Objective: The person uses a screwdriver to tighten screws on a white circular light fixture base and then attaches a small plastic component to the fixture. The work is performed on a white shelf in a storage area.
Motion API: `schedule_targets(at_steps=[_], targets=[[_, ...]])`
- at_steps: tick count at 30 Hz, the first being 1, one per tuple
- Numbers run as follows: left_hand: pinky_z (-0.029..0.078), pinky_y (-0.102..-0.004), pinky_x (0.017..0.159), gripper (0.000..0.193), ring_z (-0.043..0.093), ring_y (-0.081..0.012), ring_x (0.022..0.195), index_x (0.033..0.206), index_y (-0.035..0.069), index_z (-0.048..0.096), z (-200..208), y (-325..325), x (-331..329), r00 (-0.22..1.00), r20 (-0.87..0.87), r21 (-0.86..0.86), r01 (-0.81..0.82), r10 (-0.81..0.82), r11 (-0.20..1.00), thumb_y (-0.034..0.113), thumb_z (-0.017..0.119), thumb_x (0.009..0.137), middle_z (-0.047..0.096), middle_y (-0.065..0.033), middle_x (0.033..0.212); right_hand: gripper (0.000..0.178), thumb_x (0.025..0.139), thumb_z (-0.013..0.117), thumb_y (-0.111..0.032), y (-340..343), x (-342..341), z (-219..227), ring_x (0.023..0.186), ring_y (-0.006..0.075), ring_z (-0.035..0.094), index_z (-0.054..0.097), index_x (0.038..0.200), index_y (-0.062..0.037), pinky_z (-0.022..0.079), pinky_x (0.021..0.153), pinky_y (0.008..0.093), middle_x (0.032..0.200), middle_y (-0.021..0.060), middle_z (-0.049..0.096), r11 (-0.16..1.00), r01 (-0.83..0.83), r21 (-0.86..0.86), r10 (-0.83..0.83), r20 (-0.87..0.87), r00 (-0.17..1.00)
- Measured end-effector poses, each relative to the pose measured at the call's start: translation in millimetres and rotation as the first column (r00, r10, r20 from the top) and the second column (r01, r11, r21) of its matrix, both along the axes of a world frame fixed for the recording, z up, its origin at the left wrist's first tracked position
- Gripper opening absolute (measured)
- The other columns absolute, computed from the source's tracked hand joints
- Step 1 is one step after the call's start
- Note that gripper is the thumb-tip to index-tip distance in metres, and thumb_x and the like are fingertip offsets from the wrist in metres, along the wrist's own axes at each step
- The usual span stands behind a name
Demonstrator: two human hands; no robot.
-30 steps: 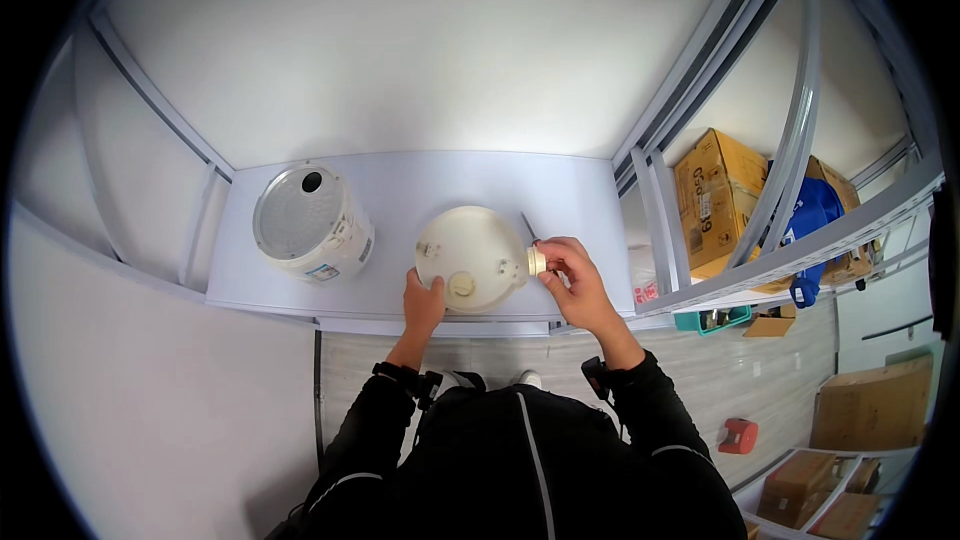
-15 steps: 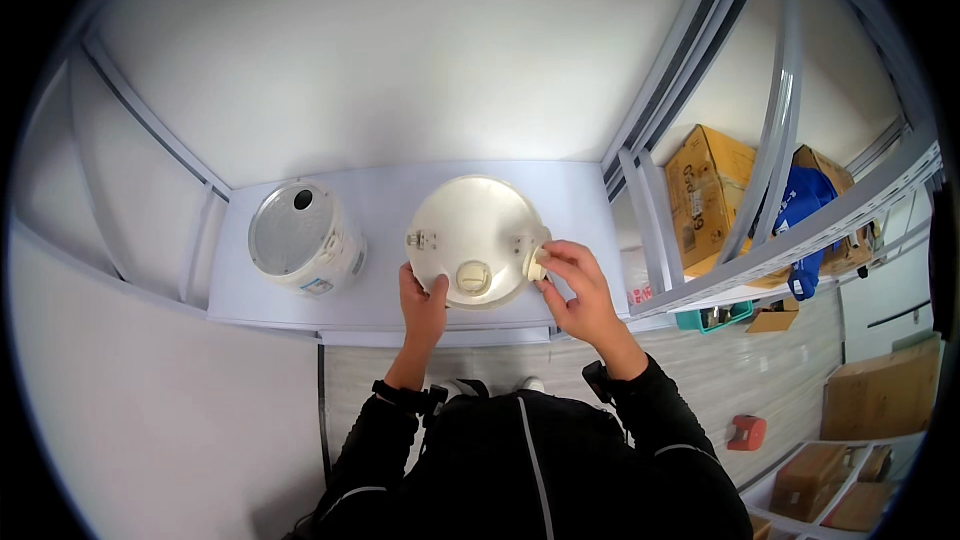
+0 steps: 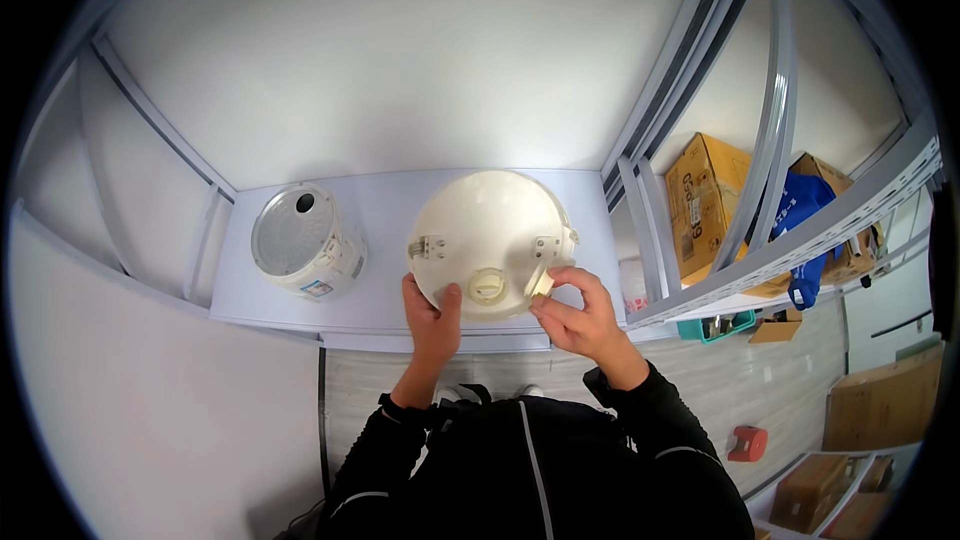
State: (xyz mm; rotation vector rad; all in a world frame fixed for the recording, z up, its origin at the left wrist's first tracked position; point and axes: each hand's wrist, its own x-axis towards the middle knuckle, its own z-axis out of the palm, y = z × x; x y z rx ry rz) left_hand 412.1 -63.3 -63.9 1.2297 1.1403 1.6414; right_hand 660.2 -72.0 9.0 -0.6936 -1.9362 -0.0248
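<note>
A round cream-coloured lid-like vessel [image 3: 490,215] is in front of me, with metal clasps at its left and right sides. A round raised knob or plug [image 3: 488,286] sits near its near edge. My left hand [image 3: 434,325] grips the near left rim, thumb on top and fingers mostly hidden beneath. My right hand [image 3: 580,315] pinches a small cream cap [image 3: 540,283] between thumb and fingers, over the near right rim. Whether that cap touches the rim I cannot tell.
A white bucket [image 3: 340,270] with a grey top and a dark hole stands at the left of the pale table [image 3: 385,202]. Metal frame posts [image 3: 652,225] bound the right side. Beyond them are cardboard boxes [image 3: 705,205], a blue bag [image 3: 805,205] and a green tray [image 3: 715,328].
The cream vessel has turned and shifted slightly right. My right hand has moved a little nearer me and tipped the cap, which now shows more edge-on. My left hand has moved slightly right.
</note>
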Motion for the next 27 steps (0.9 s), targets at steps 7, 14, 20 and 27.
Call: schedule_targets(at_steps=[7, 14, 20, 27], targets=[[0.052, -0.0361, 0.108, 0.063, 0.062, -0.0189, 0.124, 0.145, -0.002, 0.038, 2.7, -2.7, 12.9, 0.978, 0.167, -0.065, 0.140, -0.128, 0.988, 0.008, 0.079, 0.099, 0.058, -0.0133, 0.137, 0.035, 0.083, 0.087, -0.001, 4.3, 5.4, -10.6, 0.100, 0.0343, 0.073, 0.078, 0.115, -0.0102, 0.063, 0.082, 0.0399, 0.129, 0.0168, 0.067, 0.998, -0.011, -0.056, 0.009, -0.024, 1.000], [0.053, -0.0398, 0.114, 0.081, 0.058, -0.0229, 0.135, 0.149, 0.002, 0.032, 0.4, -3.2, 18.2, 0.883, 0.388, -0.118, 0.330, -0.262, 0.937, 0.004, 0.088, 0.091, 0.054, -0.0144, 0.145, 0.043, 0.085, 0.088, -0.005, 2.3, 3.1, 3.4, 0.107, 0.0350, 0.074, 0.071, 0.124, -0.0012, 0.063, 0.087, 0.0393, 0.129, 0.0158, 0.069, 0.986, 0.010, -0.168, -0.006, 0.020, 1.000], [0.054, -0.0397, 0.114, 0.082, 0.059, -0.0234, 0.135, 0.149, 0.002, 0.032, 4.9, -5.0, 18.9, 0.897, 0.352, -0.090, 0.317, -0.267, 0.944, 0.002, 0.088, 0.089, 0.054, -0.0145, 0.145, 0.047, 0.086, 0.088, -0.007, -1.2, 0.0, 6.8, 0.107, 0.0352, 0.073, 0.070, 0.128, -0.0022, 0.062, 0.087, 0.0402, 0.128, 0.0160, 0.069, 0.960, 0.056, -0.273, -0.046, 0.043, 0.998], [0.056, -0.0392, 0.110, 0.079, 0.064, -0.0220, 0.132, 0.152, 0.002, 0.039, 11.3, -5.7, 20.8, 0.894, 0.334, 0.010, 0.312, -0.297, 0.950, -0.001, 0.087, 0.088, 0.060, -0.0139, 0.144, 0.048, 0.085, 0.090, -0.010, -6.2, -12.2, 2.1, 0.103, 0.0342, 0.074, 0.070, 0.128, -0.0027, 0.062, 0.084, 0.0397, 0.124, 0.0154, 0.067, 0.942, 0.070, -0.329, -0.058, 0.049, 0.997]])
